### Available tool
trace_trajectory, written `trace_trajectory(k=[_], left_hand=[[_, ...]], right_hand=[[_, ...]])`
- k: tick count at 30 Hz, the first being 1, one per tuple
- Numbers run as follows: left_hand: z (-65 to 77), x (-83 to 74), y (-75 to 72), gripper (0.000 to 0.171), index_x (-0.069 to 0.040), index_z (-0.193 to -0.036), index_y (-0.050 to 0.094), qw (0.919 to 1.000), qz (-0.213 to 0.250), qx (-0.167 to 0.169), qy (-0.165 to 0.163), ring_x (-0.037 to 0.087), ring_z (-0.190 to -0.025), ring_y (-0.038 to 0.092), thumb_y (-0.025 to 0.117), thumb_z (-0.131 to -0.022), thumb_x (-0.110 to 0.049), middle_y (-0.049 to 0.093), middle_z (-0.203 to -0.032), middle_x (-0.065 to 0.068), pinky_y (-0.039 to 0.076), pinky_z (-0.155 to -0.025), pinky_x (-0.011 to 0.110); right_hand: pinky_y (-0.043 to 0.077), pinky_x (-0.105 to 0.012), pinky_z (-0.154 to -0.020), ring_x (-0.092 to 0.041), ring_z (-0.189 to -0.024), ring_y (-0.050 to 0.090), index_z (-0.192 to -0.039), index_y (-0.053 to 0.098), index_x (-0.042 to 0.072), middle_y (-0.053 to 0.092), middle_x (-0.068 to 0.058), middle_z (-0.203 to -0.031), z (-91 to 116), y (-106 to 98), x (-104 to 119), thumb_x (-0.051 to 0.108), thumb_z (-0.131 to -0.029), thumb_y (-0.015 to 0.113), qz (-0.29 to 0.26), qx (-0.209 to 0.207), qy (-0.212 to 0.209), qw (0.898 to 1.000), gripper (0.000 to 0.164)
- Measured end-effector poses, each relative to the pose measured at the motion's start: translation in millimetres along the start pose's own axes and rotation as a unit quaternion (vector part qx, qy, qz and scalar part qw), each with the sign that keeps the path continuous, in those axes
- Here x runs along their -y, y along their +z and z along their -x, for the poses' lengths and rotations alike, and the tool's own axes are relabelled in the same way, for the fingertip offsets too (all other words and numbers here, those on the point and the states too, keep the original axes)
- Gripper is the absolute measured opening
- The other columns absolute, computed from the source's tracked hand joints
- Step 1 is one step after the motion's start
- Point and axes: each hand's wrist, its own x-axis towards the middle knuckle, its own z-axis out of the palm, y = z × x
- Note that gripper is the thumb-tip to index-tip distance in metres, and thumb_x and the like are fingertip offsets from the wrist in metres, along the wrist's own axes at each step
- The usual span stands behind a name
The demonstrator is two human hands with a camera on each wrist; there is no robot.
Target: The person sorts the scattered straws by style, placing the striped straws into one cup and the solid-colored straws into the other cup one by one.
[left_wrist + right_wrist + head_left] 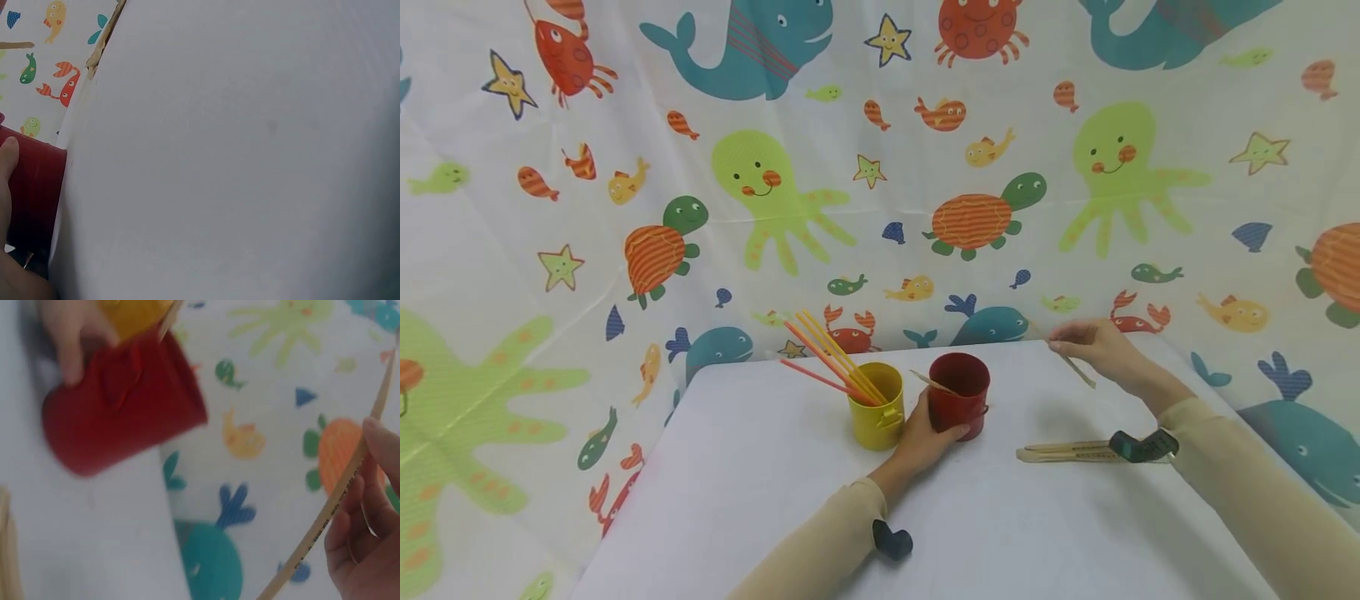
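Observation:
My left hand [921,437] holds a small red metal bucket [967,425], thumb against its side; the left wrist view shows the thumb on the red bucket [40,194]. One pale wooden stick [932,382] leans out over its rim. Above the table at the right, my right hand [1093,350] pinches a flat wooden chopstick [1078,372]. Dark printing runs along this chopstick [322,522] in the right wrist view, where thumb and fingers grip it. Several similar wooden chopsticks [1060,452] lie side by side on the table, below the right hand.
Left of the red bucket stands a yellow bucket [867,432] with thin orange and yellow sticks [831,354] leaning out leftward. A white table [760,500] carries everything. Behind it hangs a cloth printed with sea animals [880,233].

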Motion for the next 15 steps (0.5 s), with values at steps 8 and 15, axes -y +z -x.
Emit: trace_trajectory(k=[8,15], left_hand=[[-0.3,2.5,1.4,0.086,-0.032,-0.149,0.024,1.0,0.0,0.001,0.001,0.017,-0.137,0.043,0.076,-0.081,-0.039,0.046,-0.146,-0.009,0.048,-0.108,0.045],[0.7,0.9,0.0,0.085,-0.031,-0.149,0.024,1.0,-0.002,-0.003,0.001,0.018,-0.138,0.042,0.076,-0.082,-0.037,0.045,-0.147,-0.008,0.046,-0.109,0.046]], right_hand=[[0.046,-0.031,-0.091,-0.007,-0.098,0.059,-0.104,0.068,0.018,0.064,0.016,-0.093,-15.7,6.1,58.5,0.017,-0.096,0.059,-0.129,0.002,-0.061,0.99,0.012],[0.05,-0.02,-0.094,-0.007,-0.093,0.057,-0.098,0.069,0.022,0.063,0.01,-0.09,-29.2,18.7,98.4,0.007,-0.097,0.055,-0.245,0.038,-0.12,0.961,0.021]])
